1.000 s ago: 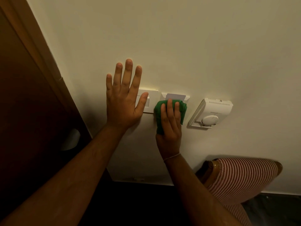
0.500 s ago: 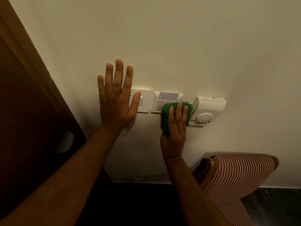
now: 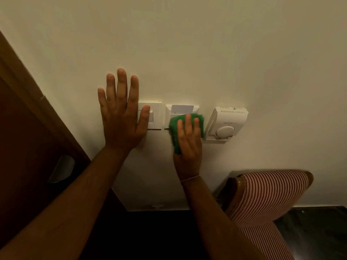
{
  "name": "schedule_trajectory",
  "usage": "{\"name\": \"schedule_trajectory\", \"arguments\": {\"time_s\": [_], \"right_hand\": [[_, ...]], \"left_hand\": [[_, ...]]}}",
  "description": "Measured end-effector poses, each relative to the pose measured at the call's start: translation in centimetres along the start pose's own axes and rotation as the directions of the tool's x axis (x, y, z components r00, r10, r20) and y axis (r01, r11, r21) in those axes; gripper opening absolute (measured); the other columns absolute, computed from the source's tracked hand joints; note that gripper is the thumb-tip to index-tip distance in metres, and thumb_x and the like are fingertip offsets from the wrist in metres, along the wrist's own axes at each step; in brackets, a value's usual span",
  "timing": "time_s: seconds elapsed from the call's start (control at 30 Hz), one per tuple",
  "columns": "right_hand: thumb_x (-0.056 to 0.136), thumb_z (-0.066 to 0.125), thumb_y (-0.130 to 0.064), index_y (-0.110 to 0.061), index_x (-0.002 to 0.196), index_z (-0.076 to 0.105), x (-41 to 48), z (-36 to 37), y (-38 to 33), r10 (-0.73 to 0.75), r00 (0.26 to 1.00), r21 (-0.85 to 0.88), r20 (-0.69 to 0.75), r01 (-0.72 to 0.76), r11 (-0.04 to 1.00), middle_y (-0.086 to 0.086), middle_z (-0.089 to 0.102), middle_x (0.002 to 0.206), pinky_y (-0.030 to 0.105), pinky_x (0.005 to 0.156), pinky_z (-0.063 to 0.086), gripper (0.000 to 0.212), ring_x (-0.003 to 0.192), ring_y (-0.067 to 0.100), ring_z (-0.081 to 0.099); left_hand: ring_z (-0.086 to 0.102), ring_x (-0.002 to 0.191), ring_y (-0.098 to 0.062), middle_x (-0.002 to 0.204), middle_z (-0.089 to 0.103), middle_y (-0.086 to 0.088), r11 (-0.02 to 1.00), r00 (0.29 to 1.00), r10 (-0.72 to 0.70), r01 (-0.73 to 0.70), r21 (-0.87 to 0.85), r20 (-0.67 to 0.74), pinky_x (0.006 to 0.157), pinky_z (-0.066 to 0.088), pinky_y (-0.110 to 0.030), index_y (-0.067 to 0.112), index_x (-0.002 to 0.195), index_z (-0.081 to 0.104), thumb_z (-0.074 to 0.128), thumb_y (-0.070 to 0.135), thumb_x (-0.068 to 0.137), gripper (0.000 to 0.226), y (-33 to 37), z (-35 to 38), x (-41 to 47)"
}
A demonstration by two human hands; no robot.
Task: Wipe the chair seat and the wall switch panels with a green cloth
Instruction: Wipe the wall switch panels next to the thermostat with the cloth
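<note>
My right hand (image 3: 188, 143) presses a green cloth (image 3: 174, 126) flat against the lower half of the white key-card panel (image 3: 195, 107), which has a card standing in its slot. My left hand (image 3: 121, 117) lies open and flat on the wall, fingers spread, its thumb over the white light switch panel (image 3: 155, 115). A white thermostat (image 3: 226, 122) with a round dial sits just right of the cloth. The chair (image 3: 266, 199), with red-and-white striped fabric and a wooden frame, stands against the wall at the lower right.
A dark brown wooden door (image 3: 24, 139) with its frame runs down the left side, and a metal handle (image 3: 61, 168) juts out near my left forearm. The floor (image 3: 315, 231) below is dark. The cream wall (image 3: 187, 44) is bare above the panels.
My right hand slid the cloth right toward the thermostat, then back left onto the key-card panel. My left hand has stayed flat on the wall.
</note>
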State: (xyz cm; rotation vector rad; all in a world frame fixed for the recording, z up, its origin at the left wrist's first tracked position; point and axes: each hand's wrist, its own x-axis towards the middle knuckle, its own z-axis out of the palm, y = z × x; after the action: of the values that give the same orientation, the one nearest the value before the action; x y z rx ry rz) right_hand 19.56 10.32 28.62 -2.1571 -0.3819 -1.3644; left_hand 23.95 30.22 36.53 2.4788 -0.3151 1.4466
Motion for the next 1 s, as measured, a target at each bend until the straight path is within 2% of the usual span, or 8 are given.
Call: {"name": "schedule_trajectory", "arguments": {"time_s": [0.1, 0.2, 0.27, 0.43, 0.6, 0.77, 0.93, 1.0], "right_hand": [[0.096, 0.07, 0.012, -0.007, 0.159, 0.033, -0.1, -0.9, 0.6, 0.101, 0.994, 0.021, -0.042, -0.1, 0.995, 0.013, 0.032, 0.167, 0.055, 0.132, 0.022, 0.076, 0.163, 0.034, 0.016], [0.095, 0.068, 0.015, -0.006, 0.159, 0.031, -0.1, -0.6, 0.1, 0.104, 0.994, 0.044, -0.034, -0.103, 0.994, 0.011, 0.031, 0.168, 0.056, 0.131, 0.022, 0.078, 0.164, 0.032, 0.014], [0.093, 0.069, 0.017, -0.007, 0.16, 0.028, -0.2, -0.3, 0.1, 0.099, 0.995, 0.041, -0.031, -0.097, 0.994, 0.009, 0.029, 0.168, 0.055, 0.131, 0.021, 0.082, 0.164, 0.029, 0.013], [0.088, 0.075, 0.017, -0.006, 0.159, 0.029, -1.5, -0.5, 0.9, 0.081, 0.997, 0.004, 0.017, -0.081, 0.997, 0.014, 0.033, 0.165, 0.05, 0.132, 0.021, 0.087, 0.165, 0.025, 0.012], [0.089, 0.068, 0.02, -0.006, 0.161, 0.027, -1.9, 0.7, -0.8, 0.143, 0.989, 0.034, 0.031, -0.144, 0.989, 0.012, 0.028, 0.169, 0.052, 0.133, 0.017, 0.087, 0.165, 0.031, 0.012], [0.092, 0.066, 0.012, -0.008, 0.161, 0.025, -1.2, 2.3, -4.2, 0.06, 0.995, 0.073, 0.078, -0.066, 0.995, 0.006, 0.027, 0.168, 0.043, 0.135, 0.01, 0.082, 0.166, 0.023, 0.007], [0.083, 0.061, 0.018, -0.008, 0.162, 0.023, -0.7, 0.8, -4.5, 0.084, 0.977, 0.07, 0.197, -0.099, 0.993, 0.007, 0.023, 0.17, 0.045, 0.135, 0.01, 0.091, 0.166, 0.021, 0.003], [0.078, 0.059, 0.02, -0.008, 0.162, 0.023, -0.4, -0.4, -4.3, 0.075, 0.964, 0.066, 0.256, -0.095, 0.993, 0.006, 0.016, 0.174, 0.042, 0.136, 0.006, 0.096, 0.166, 0.023, 0.003]], "left_hand": [[0.011, 0.168, -0.044, 0.177, 0.026, -0.03, 1.0, 1.0, 0.004, -0.003, 0.008, -0.014, 0.137, -0.004, -0.052, 0.009, 0.175, 0.023, 0.034, 0.05, 0.117, 0.071, 0.2, 0.0, 0.0], [0.016, 0.166, -0.047, 0.177, 0.027, -0.031, 1.0, 1.0, 0.008, -0.008, 0.017, -0.02, 0.137, -0.002, -0.053, 0.008, 0.174, 0.024, 0.033, 0.05, 0.118, 0.071, 0.3, -0.1, 0.1], [0.012, 0.168, -0.045, 0.177, 0.026, -0.03, 1.0, 1.0, 0.01, -0.01, 0.012, -0.019, 0.137, -0.001, -0.054, 0.008, 0.175, 0.023, 0.032, 0.05, 0.118, 0.071, 0.3, -0.1, 0.1], [-0.014, 0.171, -0.021, 0.179, 0.023, -0.028, 1.0, 1.0, -0.005, 0.005, 0.012, -0.018, 0.138, -0.002, -0.053, 0.01, 0.175, 0.021, 0.033, 0.05, 0.117, 0.072, 0.2, -0.1, 0.1], [-0.014, 0.171, -0.022, 0.179, 0.021, -0.027, 1.0, 1.0, -0.003, 0.004, 0.015, -0.026, 0.138, -0.002, -0.055, 0.01, 0.177, 0.018, 0.033, 0.049, 0.117, 0.073, 0.0, 0.3, 0.0], [-0.015, 0.171, -0.024, 0.182, 0.014, -0.025, 1.0, 1.0, 0.008, -0.008, 0.017, 0.0, 0.138, -0.005, -0.054, 0.018, 0.178, 0.001, 0.032, 0.05, 0.117, 0.075, -0.1, 0.2, -0.1], [-0.017, 0.171, -0.024, 0.184, -0.016, -0.004, 0.999, 0.996, 0.019, -0.021, 0.026, 0.085, 0.138, -0.009, -0.051, 0.021, 0.178, -0.004, 0.028, 0.053, 0.117, 0.076, 0.1, -1.0, 0.0], [-0.015, 0.172, -0.024, 0.184, -0.017, -0.003, 0.999, 0.989, 0.011, -0.016, 0.038, 0.145, 0.138, -0.012, -0.048, 0.022, 0.179, -0.002, 0.026, 0.053, 0.117, 0.075, 0.2, -2.0, 0.0]]}}
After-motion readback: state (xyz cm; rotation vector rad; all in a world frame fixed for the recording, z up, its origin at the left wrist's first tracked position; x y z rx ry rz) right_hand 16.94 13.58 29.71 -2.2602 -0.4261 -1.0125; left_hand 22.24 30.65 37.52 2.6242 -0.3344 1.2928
